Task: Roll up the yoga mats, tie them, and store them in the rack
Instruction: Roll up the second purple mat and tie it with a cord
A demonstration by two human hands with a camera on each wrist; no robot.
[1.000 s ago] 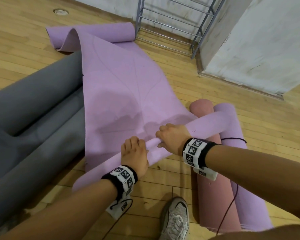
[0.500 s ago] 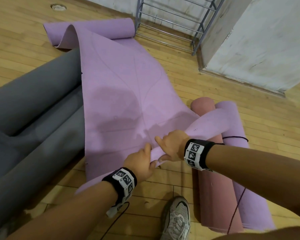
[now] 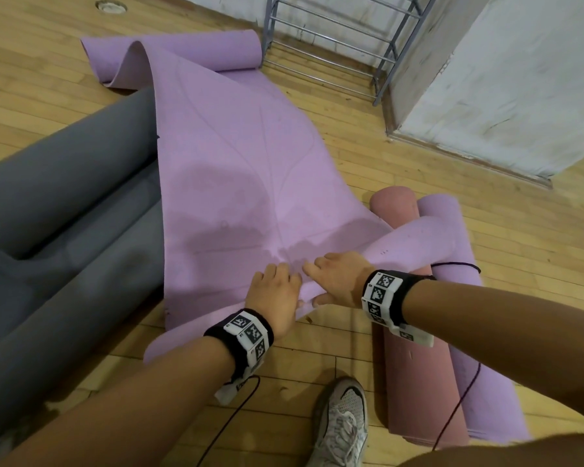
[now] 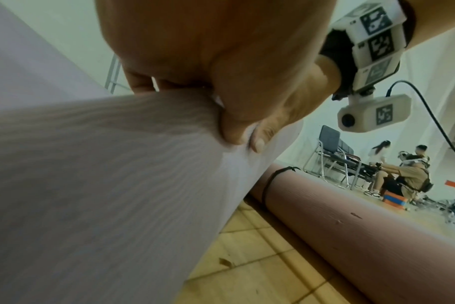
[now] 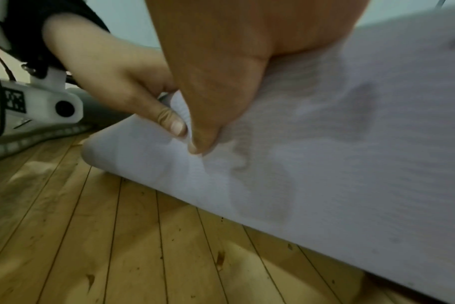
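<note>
Both hands, left hand [image 3: 277, 298] and right hand [image 3: 338, 278], now pinch the purple mat [image 3: 236, 170] edge; earlier loose roll flattened, rolling restarts.

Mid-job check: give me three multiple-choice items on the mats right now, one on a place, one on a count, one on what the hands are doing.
1. Where is the metal rack?
A. beyond the purple mat's far end
B. behind the person
C. on the grey mat

2. How many rolled mats lie at the right?
A. one
B. two
C. four

3. What are the hands doing?
A. hanging idle
B. tying a cord
C. gripping the purple mat's near edge

Answers:
A, it stands past the spread purple mat.
B, pink roll and purple roll.
C, left hand and right hand pinch it.
</note>
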